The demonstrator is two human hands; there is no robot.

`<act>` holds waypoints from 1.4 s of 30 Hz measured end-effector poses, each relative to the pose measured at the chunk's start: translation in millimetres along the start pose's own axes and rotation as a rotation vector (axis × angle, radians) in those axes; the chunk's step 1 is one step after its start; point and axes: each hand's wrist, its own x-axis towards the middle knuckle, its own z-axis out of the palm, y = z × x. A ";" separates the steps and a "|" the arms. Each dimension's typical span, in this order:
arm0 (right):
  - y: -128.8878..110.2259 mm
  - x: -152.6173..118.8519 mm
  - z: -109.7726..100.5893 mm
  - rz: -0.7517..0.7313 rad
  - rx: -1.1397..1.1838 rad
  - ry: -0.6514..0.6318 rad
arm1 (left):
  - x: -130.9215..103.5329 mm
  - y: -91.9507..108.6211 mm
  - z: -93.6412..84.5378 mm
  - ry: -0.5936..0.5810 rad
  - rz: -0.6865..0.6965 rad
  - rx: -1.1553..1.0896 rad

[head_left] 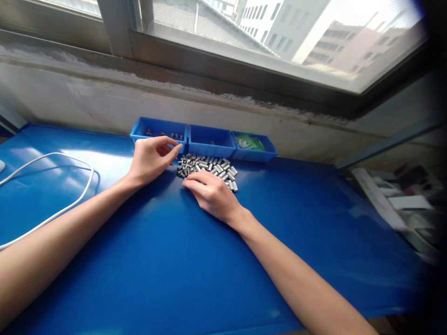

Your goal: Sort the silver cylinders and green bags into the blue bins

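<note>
No text, label, brand, number or sign could be read, whether on the metal parts [213, 166], the blue bins [212, 150] or the worktop [195, 265].

1. A metal-framed window [223, 65] is letting in daylight; pale buildings [293, 25] are standing outside.
2. A scuffed wall [87, 97] is running behind the blue worktop [157, 260].
3. Blurred clutter [410, 202], perhaps paper, is lying rightward.

The tabletop [157, 279] is plain bright blue, and so are the bins [211, 148], one showing a green bag [254, 141]. The metal pieces [222, 169] are silver-grey, darker toward the left; the cable [91, 176] is white, the wall [87, 100] patchy off-white, the window frame [226, 77] greyish brown.
</note>
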 end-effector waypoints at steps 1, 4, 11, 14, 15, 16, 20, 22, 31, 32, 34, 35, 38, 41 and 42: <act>-0.1 0.1 -0.6 0.039 0.040 0.035 | -0.4 1.2 0.4 -0.011 0.014 -0.001; -1.3 1.9 -3.0 0.188 0.188 0.183 | -1.6 5.8 1.2 -0.069 0.054 -0.011; 1.6 9.2 -8.3 0.656 0.723 0.495 | -4.2 16.0 2.4 -0.221 0.123 -0.044; 5.1 11.4 -9.0 0.767 0.870 0.595 | -5.6 19.3 2.1 -0.272 0.165 -0.062; 6.0 11.9 -9.1 0.793 0.897 0.613 | -6.1 20.3 2.1 -0.286 0.185 -0.065; 6.5 12.3 -9.3 0.813 0.919 0.622 | -6.7 21.3 2.3 -0.300 0.205 -0.068; 6.1 13.1 -10.0 0.840 0.949 0.609 | -9.0 24.0 4.9 -0.333 0.296 -0.068; 5.1 13.2 -10.3 0.835 0.935 0.600 | -9.7 24.3 6.8 -0.329 0.322 -0.066; 4.9 12.2 -7.8 0.784 0.886 0.559 | -9.0 24.0 9.3 -0.260 0.320 -0.056; 5.0 11.9 -7.5 0.785 0.880 0.555 | -8.9 24.1 9.2 -0.260 0.327 -0.052; 5.0 11.6 -7.4 0.784 0.870 0.553 | -9.0 24.6 9.0 -0.262 0.337 -0.051; 4.7 11.6 -7.5 0.782 0.868 0.551 | -9.3 25.0 9.0 -0.264 0.336 -0.054; 3.1 12.1 -7.8 0.764 0.881 0.529 | -10.5 26.9 8.7 -0.276 0.292 -0.093; 1.2 12.2 -7.9 0.748 0.872 0.504 | -10.7 27.9 8.3 -0.278 0.178 -0.205; 0.6 11.8 -8.1 0.743 0.846 0.496 | -10.0 27.4 8.0 -0.266 0.139 -0.249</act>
